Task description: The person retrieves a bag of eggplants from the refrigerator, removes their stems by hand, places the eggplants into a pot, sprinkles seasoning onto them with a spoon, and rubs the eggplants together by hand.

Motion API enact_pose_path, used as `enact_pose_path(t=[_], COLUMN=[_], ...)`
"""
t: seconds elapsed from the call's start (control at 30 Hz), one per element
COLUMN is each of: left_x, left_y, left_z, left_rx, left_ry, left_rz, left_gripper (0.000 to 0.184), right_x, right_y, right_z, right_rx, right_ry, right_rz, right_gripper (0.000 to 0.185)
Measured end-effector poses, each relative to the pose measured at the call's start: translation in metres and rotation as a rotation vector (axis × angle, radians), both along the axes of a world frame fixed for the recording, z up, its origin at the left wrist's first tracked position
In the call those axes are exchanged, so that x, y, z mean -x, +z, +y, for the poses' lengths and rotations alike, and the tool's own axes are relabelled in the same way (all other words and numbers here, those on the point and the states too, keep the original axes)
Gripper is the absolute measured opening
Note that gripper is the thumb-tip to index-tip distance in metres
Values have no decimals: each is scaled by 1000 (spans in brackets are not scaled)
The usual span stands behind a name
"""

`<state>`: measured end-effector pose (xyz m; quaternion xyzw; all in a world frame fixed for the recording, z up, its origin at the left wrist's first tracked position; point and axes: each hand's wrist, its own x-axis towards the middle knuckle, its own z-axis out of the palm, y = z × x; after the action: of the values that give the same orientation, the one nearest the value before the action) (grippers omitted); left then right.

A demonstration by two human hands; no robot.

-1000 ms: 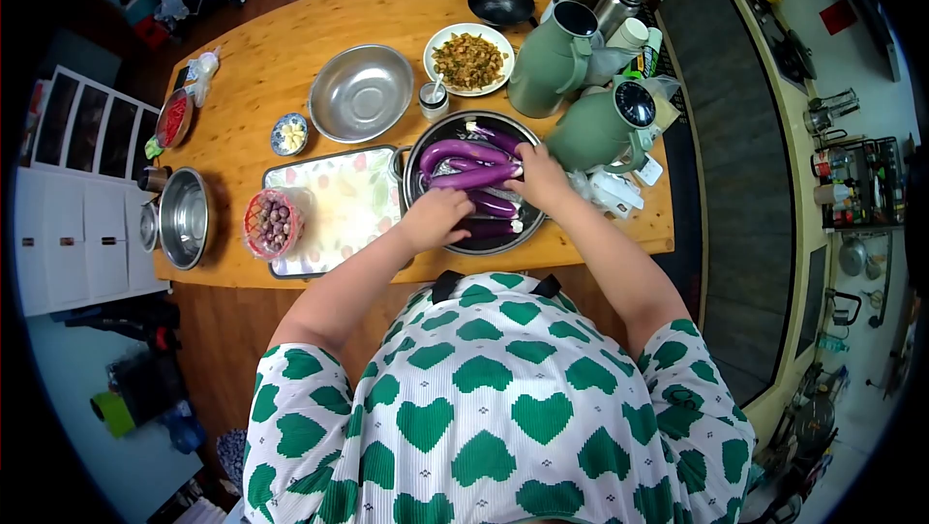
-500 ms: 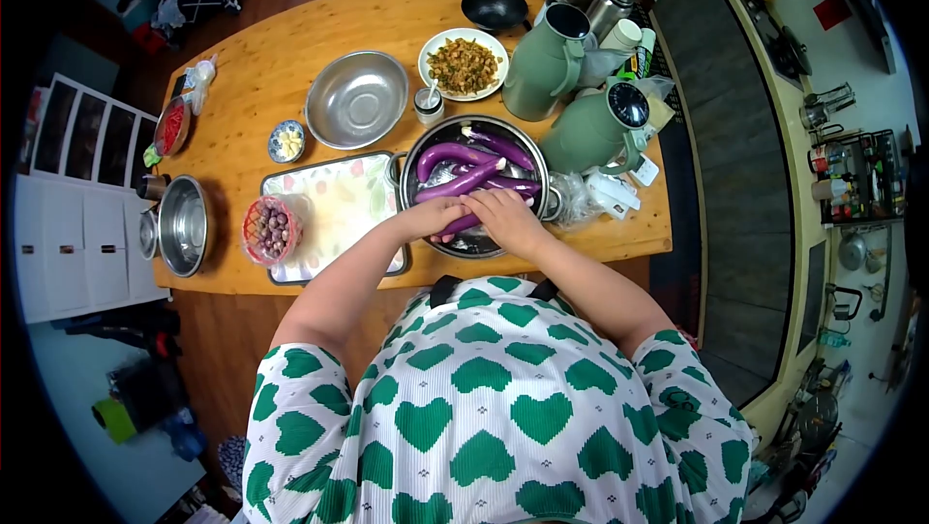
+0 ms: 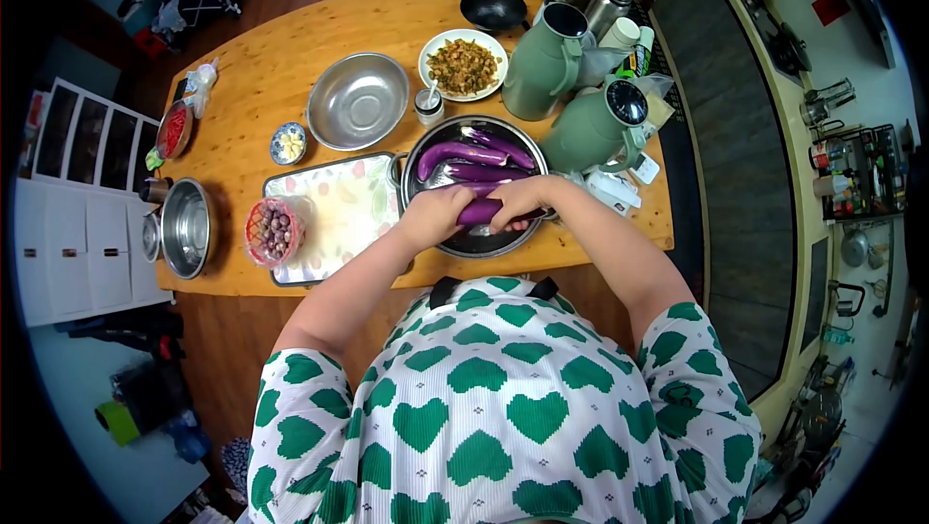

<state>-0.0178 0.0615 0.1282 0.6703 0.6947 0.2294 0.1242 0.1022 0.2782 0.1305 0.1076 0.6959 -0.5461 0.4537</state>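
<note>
A purple eggplant (image 3: pixel 478 211) lies crosswise between my two hands, over the near side of a metal pot (image 3: pixel 403 179). My left hand (image 3: pixel 436 215) is closed around its left end. At its right end my right hand (image 3: pixel 519 201) wraps round it, fingers curled beneath. Several more long eggplants (image 3: pixel 452 154) rest in the pot behind my hands, with water that glints around them. Part of the pot's near side is hidden by my hands and the held eggplant.
Left of the pot sits a floral tray (image 3: pixel 339 205) with a red basket (image 3: pixel 254 243) of small purple bulbs. Behind are a steel bowl (image 3: pixel 358 103), a plate of chopped food (image 3: pixel 464 64) and a small jar (image 3: pixel 429 108). Green thermos jugs (image 3: pixel 532 69) stand at right.
My hands have moved apart, from overlapping on the eggplants to gripping one eggplant near its two ends. That eggplant now lies level between them.
</note>
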Motion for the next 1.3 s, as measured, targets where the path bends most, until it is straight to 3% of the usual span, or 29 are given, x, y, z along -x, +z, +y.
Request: enact_pose_path(t=[0.1, 0.13, 0.23, 0.3, 0.33, 0.43, 0.5, 0.57, 0.7, 0.73, 0.83, 0.87, 1.0, 1.03, 1.1, 1.17, 1.23, 1.3], left_x=[12, 14, 18, 20, 19, 44, 44, 43, 32, 32, 21, 17, 0, -3, -6, -11, -14, -29], left_y=[-2, -5, 1, -5, -20, -29, -33, -34, -41, -43, -47, -43, -37, -26, -12, -20, -39, -40], left_z=[-2, -1, 2, 3, 2, 8, 8, 12, 11, 7, 5, 2, -3, -1, 3, 4, 4, 5], left_rx=[-49, -36, 196, 399, 412, 1097, 997, 905, 546, 463, 395, 395, 174, 150, 104, 12, -34, 88], left_ry=[-18, 13, -8, -63, -93, 110, 124, 197, 269, 297, 400, 399, 482, 478, 470, 406, 261, 225], left_rz=[90, 70, -106, -329, -522, -1678, -1839, -1692, -910, -727, -384, -312, -144, -65, 95, 45, -9, -4], left_gripper=[48, 48, 42, 41, 33, 31, 30, 31, 43, 55, 61, 62, 57, 56, 54, 44, 49, 70], right_x=[1, 0, -13, -11, -12, -21, -25, -22, -24, -25, -33, -34, -44, -50, -52, -49, -47, -47], right_y=[-6, -4, -3, 25, 21, 12, 6, 1, -22, -26, -12, -4, -29, -39, -55, -68, -66, -58], right_z=[17, 15, -11, -26, -23, -14, -10, -9, 5, 7, -5, -7, -19, -25, -26, -28, -27, -25], right_rx=[246, 103, -374, -808, -842, -979, -1034, -1042, -669, -601, -1006, -994, -910, -977, -1033, -1126, -1130, -1035], right_ry=[-81, -111, 53, 227, 284, 236, 154, 89, 19, -84, -292, -296, 187, 160, 184, 226, 168, 13], right_rz=[-248, -164, 565, 623, 749, 1066, 1172, 1200, 868, 889, 1219, 1193, 847, 963, 926, 942, 955, 964], right_gripper=[28, 33, 41, 43, 36, 22, 18, 17, 49, 63, 51, 43, 31, 30, 31, 35, 39, 43])
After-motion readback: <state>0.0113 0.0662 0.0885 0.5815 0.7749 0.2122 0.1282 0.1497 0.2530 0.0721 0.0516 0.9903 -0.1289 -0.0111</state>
